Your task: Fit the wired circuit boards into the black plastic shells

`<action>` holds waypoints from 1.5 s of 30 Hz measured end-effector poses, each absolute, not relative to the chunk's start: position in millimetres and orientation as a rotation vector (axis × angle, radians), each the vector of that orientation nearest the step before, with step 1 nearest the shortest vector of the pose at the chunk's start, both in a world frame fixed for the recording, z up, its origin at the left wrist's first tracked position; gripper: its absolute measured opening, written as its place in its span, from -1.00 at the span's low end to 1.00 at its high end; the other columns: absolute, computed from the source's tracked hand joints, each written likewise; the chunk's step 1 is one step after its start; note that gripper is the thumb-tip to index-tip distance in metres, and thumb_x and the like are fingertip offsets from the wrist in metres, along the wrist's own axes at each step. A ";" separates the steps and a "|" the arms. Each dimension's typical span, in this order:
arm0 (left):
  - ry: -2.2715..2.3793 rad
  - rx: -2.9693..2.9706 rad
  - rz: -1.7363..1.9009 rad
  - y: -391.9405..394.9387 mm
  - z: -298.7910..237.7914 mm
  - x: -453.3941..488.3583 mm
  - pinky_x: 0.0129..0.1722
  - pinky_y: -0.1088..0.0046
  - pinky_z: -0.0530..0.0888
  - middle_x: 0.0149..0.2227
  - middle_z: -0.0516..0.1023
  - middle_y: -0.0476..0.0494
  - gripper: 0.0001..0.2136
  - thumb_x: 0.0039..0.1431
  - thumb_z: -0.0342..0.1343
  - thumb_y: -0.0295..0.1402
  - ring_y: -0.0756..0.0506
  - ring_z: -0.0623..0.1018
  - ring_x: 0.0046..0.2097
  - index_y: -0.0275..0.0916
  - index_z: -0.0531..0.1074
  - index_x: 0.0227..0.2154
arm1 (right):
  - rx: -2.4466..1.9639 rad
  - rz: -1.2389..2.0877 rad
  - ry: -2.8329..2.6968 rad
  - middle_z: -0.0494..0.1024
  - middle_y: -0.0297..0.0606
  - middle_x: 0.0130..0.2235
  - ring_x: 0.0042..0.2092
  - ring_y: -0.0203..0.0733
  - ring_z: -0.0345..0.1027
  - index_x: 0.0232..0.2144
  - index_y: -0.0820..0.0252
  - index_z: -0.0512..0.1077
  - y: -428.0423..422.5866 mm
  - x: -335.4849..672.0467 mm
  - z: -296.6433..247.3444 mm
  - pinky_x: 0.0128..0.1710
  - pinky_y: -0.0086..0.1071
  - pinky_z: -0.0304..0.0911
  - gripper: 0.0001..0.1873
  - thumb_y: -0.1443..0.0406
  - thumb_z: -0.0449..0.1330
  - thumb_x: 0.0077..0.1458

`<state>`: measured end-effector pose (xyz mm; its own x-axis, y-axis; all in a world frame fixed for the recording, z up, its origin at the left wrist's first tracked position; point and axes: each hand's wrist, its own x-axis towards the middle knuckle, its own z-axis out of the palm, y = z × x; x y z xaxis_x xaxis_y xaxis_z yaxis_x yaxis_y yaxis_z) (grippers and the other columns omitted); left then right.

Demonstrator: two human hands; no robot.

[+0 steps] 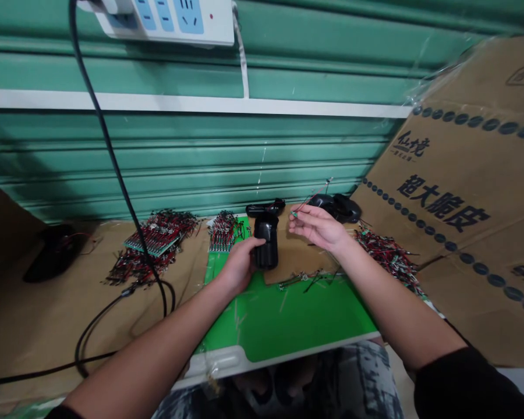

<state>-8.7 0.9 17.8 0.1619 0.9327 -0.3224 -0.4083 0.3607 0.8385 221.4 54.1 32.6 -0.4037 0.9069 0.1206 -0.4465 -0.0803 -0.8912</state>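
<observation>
And here we are at the board: the left hand (239,266) sits curled around a glossy black cylindrical plastic object (266,244), its fingers (250,247) closed against the object's side, firmly on it. That black object stands upright near the far edge of a bright green board with a white rim (288,326), with a black bar-shaped piece (264,208) lying across its top. Over to the right, the right hand (318,228) is raised just above a brown cardboard sheet (297,259), its fingers (300,217) pinching a thin red-and-black wire (308,202) with a small green tip, the other fingers loosely spread. Behind it sits a black oval object (335,207), and beyond the hands lie tangled heaps of small wired circuit boards (155,247), a tidy bundle of them (222,233), and another red-and-black heap (388,256). A white power strip (166,20) hangs on a green corrugated shutter (201,157), its black cable (109,145) trailing down, and a printed cardboard box (445,198) leans in at the right.
</observation>
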 end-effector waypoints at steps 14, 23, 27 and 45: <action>1.017 0.903 1.240 4.6 9.9 -10.4 -0.41 0.47 0.41 -0.44 0.59 -0.08 -0.63 -0.15 0.44 -0.10 -0.03 0.50 -0.44 -0.33 0.59 -0.42 | -0.772 1.041 -1.613 0.48 -0.20 -0.17 -0.16 -0.14 0.41 -0.21 0.10 0.59 27.3 171.4 26.3 -0.08 -0.24 0.42 -0.62 0.02 0.50 0.02; 0.994 1.004 1.233 0.6 14.0 -7.8 -0.42 0.48 0.36 -0.49 0.53 -0.01 -0.64 -0.11 0.40 -0.07 0.00 0.41 -0.46 -0.31 0.58 -0.44 | -0.784 1.074 -1.642 0.52 -0.19 -0.18 -0.20 -0.16 0.44 -0.22 0.09 0.67 31.0 176.3 21.1 -0.13 -0.25 0.45 -0.68 0.06 0.50 0.04; 0.988 1.009 1.220 0.3 14.6 -7.7 -0.42 0.48 0.37 -0.50 0.52 -0.01 -0.64 -0.11 0.40 -0.06 -0.01 0.41 -0.47 -0.30 0.57 -0.45 | -0.816 1.087 -1.660 0.55 -0.19 -0.20 -0.23 -0.18 0.45 -0.20 0.10 0.68 31.6 178.0 19.3 -0.16 -0.26 0.48 -0.67 0.06 0.49 0.04; 0.997 1.018 1.177 1.7 11.7 -9.1 -0.45 0.49 0.36 -0.49 0.54 -0.03 -0.59 -0.13 0.43 -0.01 -0.01 0.44 -0.47 -0.29 0.57 -0.43 | -0.873 1.079 -1.691 0.63 -0.17 -0.23 -0.29 -0.17 0.53 -0.22 0.13 0.71 28.2 178.3 20.5 -0.30 -0.30 0.49 -0.64 0.05 0.51 0.00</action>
<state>-9.1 1.7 11.7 0.1124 0.9911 -0.0718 -0.2337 0.0966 0.9675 178.3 28.2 20.5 -0.3273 0.8891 0.3199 0.0842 0.3646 -0.9273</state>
